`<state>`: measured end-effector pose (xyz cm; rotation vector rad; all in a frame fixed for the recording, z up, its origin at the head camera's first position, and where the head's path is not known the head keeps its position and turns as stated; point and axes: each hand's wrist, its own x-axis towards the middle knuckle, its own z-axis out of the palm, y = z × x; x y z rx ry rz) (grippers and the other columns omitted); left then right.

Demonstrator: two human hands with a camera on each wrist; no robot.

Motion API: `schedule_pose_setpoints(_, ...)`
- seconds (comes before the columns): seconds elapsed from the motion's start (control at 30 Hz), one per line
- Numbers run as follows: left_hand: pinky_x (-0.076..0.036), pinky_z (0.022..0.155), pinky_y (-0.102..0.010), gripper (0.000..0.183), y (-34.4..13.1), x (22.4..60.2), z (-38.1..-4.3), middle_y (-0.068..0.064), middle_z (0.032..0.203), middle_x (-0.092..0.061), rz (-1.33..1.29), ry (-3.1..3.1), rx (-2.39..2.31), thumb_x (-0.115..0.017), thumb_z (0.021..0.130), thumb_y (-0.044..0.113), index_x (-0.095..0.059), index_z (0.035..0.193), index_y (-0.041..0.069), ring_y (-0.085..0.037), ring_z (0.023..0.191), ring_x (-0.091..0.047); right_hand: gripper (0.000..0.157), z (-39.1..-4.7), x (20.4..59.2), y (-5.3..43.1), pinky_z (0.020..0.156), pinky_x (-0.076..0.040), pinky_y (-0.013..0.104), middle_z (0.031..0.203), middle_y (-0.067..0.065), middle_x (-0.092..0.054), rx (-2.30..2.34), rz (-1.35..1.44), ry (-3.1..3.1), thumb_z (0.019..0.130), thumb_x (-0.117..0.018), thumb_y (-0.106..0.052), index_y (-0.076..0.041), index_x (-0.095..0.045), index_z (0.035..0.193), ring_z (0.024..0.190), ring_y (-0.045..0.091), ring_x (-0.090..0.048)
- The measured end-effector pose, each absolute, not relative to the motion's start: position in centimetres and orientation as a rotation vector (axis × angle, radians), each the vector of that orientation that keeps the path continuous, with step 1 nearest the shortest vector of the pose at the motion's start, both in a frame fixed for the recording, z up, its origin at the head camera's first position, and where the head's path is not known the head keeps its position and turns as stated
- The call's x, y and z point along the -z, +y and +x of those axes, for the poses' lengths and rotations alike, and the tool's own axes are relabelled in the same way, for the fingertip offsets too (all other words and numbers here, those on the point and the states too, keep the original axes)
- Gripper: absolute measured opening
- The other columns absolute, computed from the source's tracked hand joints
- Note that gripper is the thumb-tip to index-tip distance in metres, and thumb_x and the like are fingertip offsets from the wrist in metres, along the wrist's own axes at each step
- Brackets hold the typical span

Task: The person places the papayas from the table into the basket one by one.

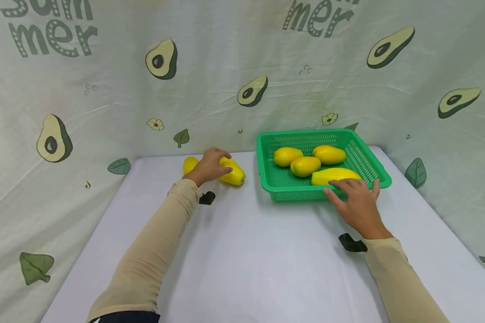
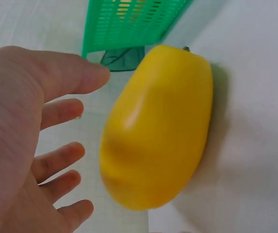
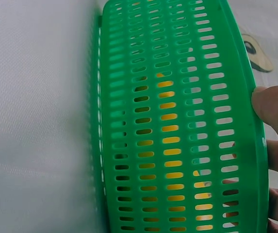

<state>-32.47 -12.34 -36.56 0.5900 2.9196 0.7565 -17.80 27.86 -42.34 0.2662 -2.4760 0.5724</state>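
Note:
My left hand (image 1: 210, 167) hovers at the back left of the table, between two yellow fruits. In the left wrist view its fingers are spread apart beside a smooth yellow papaya (image 2: 158, 131) with a short stem, a gap between them. The second yellow fruit (image 1: 189, 164) is partly hidden behind that hand. At the right, my right hand (image 1: 360, 207) holds the front rim of a green plastic basket (image 1: 293, 189), thumb outside and fingers reaching over the inside. Just behind those fingers lies a long yellow papaya (image 1: 334, 175) in the basket.
Three smaller yellow fruits, mango-like in shape, lie farther back in the basket, one of them (image 1: 305, 166) in the middle. A white cloth covers the table (image 1: 258, 251). Behind it hangs a curtain (image 1: 210, 112) printed with avocados. Each wrist carries a small black mount.

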Motion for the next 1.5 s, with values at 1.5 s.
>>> schedule_pose_setpoints(1.5,-0.034,0.108,-0.063,0.082,-11.2,40.2,-33.1,-0.018,0.164,-0.002,0.456,2.923,-0.633,-0.083,0.082,0.025,-0.041,0.152,0.027,-0.045,0.147,-0.004,0.034,-17.5,42.4,27.7,0.108,0.004,0.075,0.113,0.021,-0.066,-0.565,0.283,-2.44,0.092,-0.073,-0.031,-0.007,-0.07,0.117,0.114,0.046,-0.051)
